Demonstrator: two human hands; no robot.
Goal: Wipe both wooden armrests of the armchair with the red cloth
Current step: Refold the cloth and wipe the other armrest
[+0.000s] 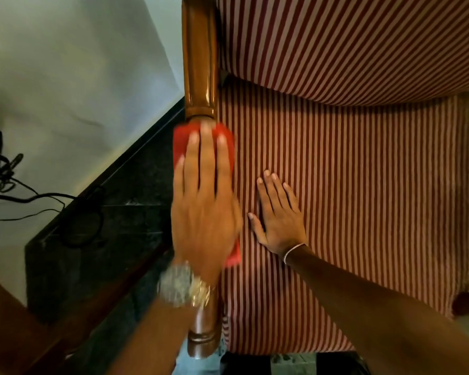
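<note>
The armchair's left wooden armrest runs from the top of the view down to its rounded front end near the bottom. The red cloth lies on the armrest about halfway along. My left hand, with a wristwatch, presses flat on the cloth, fingers stretched toward the chair's back, and looks motion-blurred. My right hand rests flat with fingers apart on the red-and-white striped seat cushion, just right of the armrest, holding nothing. The right armrest is mostly out of view.
The striped backrest fills the top right. Left of the chair are a white wall, a dark stone skirting and floor, and black cables. A brown wooden surface sits at the bottom left.
</note>
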